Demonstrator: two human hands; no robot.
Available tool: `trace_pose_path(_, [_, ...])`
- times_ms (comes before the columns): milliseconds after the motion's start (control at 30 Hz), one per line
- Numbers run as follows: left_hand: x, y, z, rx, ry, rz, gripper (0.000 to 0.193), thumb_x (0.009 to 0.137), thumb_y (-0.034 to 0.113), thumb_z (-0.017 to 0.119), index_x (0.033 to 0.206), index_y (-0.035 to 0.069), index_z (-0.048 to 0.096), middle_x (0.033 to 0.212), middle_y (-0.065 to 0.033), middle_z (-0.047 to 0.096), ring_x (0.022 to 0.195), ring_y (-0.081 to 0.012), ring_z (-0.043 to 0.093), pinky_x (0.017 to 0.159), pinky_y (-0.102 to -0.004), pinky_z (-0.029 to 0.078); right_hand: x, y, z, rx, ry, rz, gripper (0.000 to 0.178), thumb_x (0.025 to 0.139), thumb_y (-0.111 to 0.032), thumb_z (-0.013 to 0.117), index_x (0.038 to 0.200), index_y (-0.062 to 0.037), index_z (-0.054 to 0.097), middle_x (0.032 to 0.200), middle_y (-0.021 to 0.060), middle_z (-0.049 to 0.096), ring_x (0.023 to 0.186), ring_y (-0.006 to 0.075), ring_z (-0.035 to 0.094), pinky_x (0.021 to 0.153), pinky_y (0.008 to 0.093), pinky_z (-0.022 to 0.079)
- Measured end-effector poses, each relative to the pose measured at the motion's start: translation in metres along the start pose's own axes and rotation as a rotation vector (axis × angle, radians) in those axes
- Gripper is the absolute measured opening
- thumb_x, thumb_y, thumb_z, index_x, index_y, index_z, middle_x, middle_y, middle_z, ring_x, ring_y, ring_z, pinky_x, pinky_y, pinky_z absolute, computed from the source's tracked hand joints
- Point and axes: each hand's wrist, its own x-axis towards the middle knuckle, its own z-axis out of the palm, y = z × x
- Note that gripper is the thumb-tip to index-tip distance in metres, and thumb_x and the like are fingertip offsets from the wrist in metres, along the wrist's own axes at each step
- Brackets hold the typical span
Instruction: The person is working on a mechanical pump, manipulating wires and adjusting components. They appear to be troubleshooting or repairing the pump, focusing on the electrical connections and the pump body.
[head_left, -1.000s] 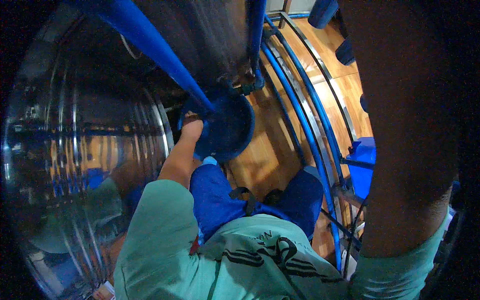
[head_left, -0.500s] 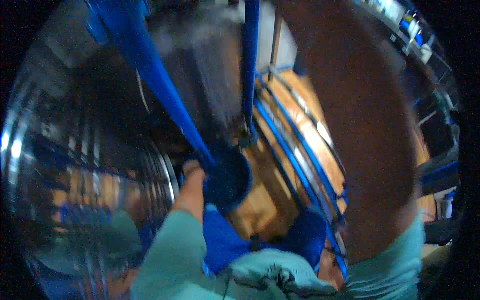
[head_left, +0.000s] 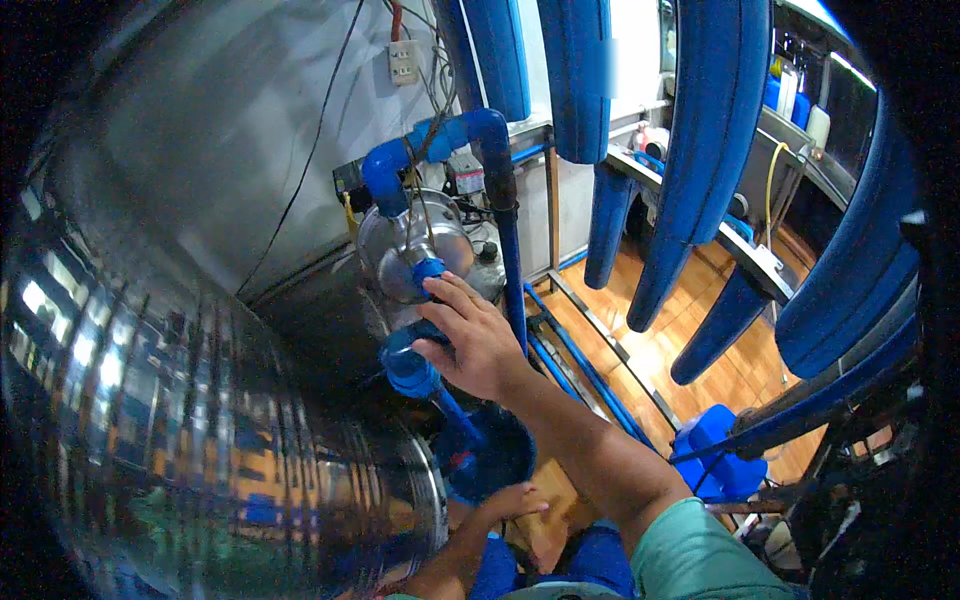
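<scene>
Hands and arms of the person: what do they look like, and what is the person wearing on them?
Both hands are bare, with no gloves, rings or watch showing. The right hand leads to a bare forearm ending in a short mint-green sleeve. The left hand shows only a bare forearm low in the picture; its sleeve is barely in view.
</scene>
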Motion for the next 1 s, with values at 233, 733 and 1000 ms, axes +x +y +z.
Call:
trace_pose_path(233, [-0.193, 0.249, -0.220, -0.819, 0.423, 0.828, 0.025, 0.084, 0.008, 0.070, 0.108, 0.004, 0.066, 0.102, -0.0069, 0.068, 0.094, -0.0146, 0.064, 0.084, -0.0300, 0.051, -0.011, 0.003, -0.020, 0.454, -0.019, 0.399, 0.025, 0.092, -0.014, 0.058, 0.114, -0.0036, 0.062, 0.133, 0.0191, 0.052, 0.128, 0.0351, 0.048, 0.105, 0.0398, 0.040])
trace_pose_path(733, [-0.076, 0.383, -0.464, 0.903, 0.915, -0.147, 0.078, 0.058, 0.052, 0.082, 0.116, 0.005, 0.061, 0.109, -0.0178, 0.068, 0.103, -0.0348, 0.065, 0.090, -0.0431, 0.051, 0.011, 0.084, -0.064, 0.213, 0.285, 0.772, 0.020, 0.092, -0.020, 0.059, 0.101, -0.0025, 0.062, 0.097, 0.0174, 0.062, 0.094, 0.0326, 0.061, 0.083, 0.0403, 0.048])
trace_pose_path(1000, [-0.090, 0.376, -0.499, 0.667, 0.707, 0.011, 0.059, 0.058, 0.039, 0.084, 0.100, 0.001, 0.069, 0.098, -0.0187, 0.070, 0.089, -0.0331, 0.068, 0.080, -0.0406, 0.053, 0.201, 0.142, -0.063, 0.002, 0.190, 0.319, 0.029, 0.094, -0.031, 0.051, 0.094, -0.0043, 0.063, 0.089, 0.0224, 0.064, 0.084, 0.0416, 0.062, 0.072, 0.0504, 0.049])
